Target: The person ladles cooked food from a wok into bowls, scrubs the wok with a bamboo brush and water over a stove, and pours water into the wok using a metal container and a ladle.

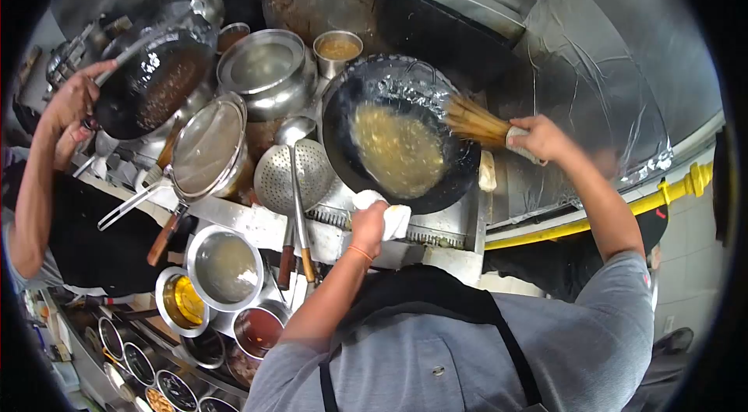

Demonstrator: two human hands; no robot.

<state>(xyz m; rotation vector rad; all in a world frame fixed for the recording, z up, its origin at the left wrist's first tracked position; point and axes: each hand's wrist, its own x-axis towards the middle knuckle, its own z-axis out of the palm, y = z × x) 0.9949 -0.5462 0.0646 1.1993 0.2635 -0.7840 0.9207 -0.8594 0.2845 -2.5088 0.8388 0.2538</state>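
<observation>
Plainly, we saw the stove (456, 264) bearing the wok (461, 163), yellowish liquid (393, 149) pooled inside. Just left of it lay the skimmer (274, 178). We held the brush (477, 121) over the wok's right side, our right hand (539, 138) wrapped firmly around it; our left hand (368, 228) was closed on the cloth (398, 220) at the wok's near edge.

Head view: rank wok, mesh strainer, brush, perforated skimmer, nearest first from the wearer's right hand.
1. Brush: in the right hand.
2. Wok: left of that hand.
3. Perforated skimmer: left of the wok.
4. Mesh strainer: farthest left.
</observation>
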